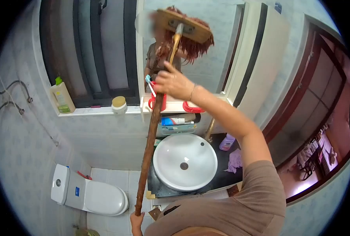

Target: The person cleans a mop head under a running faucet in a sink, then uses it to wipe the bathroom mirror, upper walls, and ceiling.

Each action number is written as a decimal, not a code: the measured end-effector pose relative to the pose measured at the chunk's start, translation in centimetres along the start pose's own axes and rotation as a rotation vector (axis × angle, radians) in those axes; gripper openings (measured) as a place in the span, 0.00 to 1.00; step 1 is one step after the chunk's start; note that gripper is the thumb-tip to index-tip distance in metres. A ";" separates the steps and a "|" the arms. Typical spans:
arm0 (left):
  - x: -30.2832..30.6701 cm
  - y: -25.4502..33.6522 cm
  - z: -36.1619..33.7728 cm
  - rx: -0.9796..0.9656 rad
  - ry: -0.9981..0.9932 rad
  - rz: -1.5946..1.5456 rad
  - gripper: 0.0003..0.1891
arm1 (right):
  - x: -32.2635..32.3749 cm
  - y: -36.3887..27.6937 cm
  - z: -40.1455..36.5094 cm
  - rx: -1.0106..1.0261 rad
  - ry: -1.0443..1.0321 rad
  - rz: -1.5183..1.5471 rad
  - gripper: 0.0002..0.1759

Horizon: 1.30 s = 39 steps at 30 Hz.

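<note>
A mop with a long brown wooden handle (149, 145) is held upside down, its flat wooden head (186, 27) and reddish-brown strands raised in front of the mirror (206, 74). My right hand (173, 82) is wrapped round the upper part of the handle, beside a red cup (162, 103) with a toothbrush (150, 85). Lower down, my left hand (137, 221) grips the far end of the handle near the floor side of the view. The handle passes just left of the white round basin (185, 173).
A white toilet (104, 198) stands at the lower left. On the window ledge are a green-capped bottle (63, 96) and a yellow-lidded jar (119, 105). A purple bottle (227, 142) and purple cloth (234, 160) lie on the black counter. The doorway is at the right.
</note>
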<state>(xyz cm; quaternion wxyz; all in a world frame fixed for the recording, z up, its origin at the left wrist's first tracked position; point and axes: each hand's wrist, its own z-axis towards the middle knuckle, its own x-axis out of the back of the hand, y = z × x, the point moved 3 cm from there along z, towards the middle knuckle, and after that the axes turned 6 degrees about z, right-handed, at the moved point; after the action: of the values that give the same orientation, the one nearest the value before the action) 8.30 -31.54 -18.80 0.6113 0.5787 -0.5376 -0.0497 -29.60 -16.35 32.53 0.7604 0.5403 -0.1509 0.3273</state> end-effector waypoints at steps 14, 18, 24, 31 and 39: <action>5.9 16.2 5.7 -0.202 0.113 0.138 0.12 | 4.1 12.7 -7.6 -0.319 -0.034 -0.254 0.15; 6.3 11.9 5.9 -0.202 0.075 0.315 0.13 | 1.0 8.8 -12.1 -0.365 0.032 -0.159 0.11; 7.2 3.5 3.9 -0.097 0.149 0.335 0.13 | -3.1 0.3 -12.7 -0.355 0.064 0.023 0.04; 8.7 -6.7 0.9 -0.063 0.176 0.357 0.13 | -6.4 -7.7 -9.9 -0.326 0.123 0.191 0.05; 11.0 -16.7 1.6 -0.101 0.367 0.405 0.14 | -7.1 -12.2 -2.5 -0.260 0.196 0.260 0.05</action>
<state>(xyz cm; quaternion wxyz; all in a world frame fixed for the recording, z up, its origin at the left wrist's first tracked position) 21.13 -45.50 -25.32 0.7241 0.4275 -0.5194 0.1523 -27.05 -18.86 18.63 0.7860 0.3792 -0.1858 0.4515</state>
